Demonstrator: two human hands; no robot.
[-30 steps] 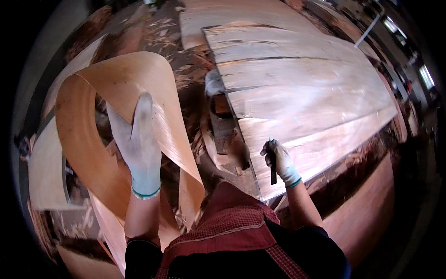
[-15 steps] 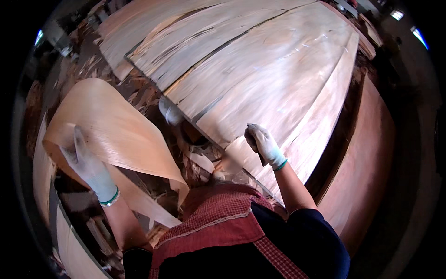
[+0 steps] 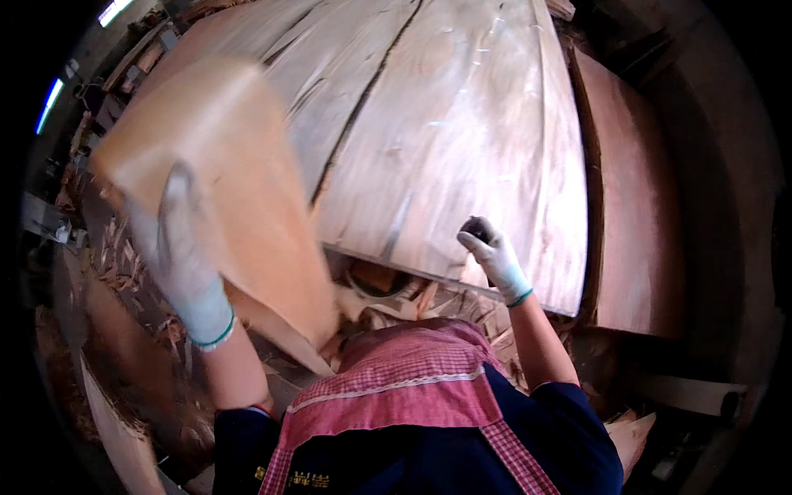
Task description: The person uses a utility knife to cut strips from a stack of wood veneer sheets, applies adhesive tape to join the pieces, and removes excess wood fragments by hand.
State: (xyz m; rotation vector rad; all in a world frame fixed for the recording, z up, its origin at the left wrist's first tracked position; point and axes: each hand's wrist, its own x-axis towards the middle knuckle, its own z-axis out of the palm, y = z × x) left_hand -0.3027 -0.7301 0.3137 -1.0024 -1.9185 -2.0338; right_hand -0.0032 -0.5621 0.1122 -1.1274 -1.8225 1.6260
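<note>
My left hand (image 3: pixel 186 256), in a whitish glove with a green cuff edge, grips a thin, tan sheet of wood veneer (image 3: pixel 247 181). The sheet bends over in a curve above the hand and hangs down toward my apron; motion blurs it. My right hand (image 3: pixel 495 257), gloved alike, is closed round a small dark tool (image 3: pixel 476 228) whose rounded end sticks out by the thumb. Its kind cannot be made out. That hand hovers over the near part of a broad stack of pale veneer (image 3: pixel 445 173), which has a long dark split running away from me.
On the right, past a dark gap, lies another reddish stack of wood sheets (image 3: pixel 635 198). Scraps of veneer (image 3: pixel 124 247) litter the floor at left. A dark round container (image 3: pixel 379 279) sits under the near edge of the pale stack. Another veneer piece (image 3: pixel 120 425) stands at lower left.
The view has turned left. My left hand has lifted the veneer sheet up and toward the pale stack, where it now covers the stack's left part. My right hand still holds the dark tool.
</note>
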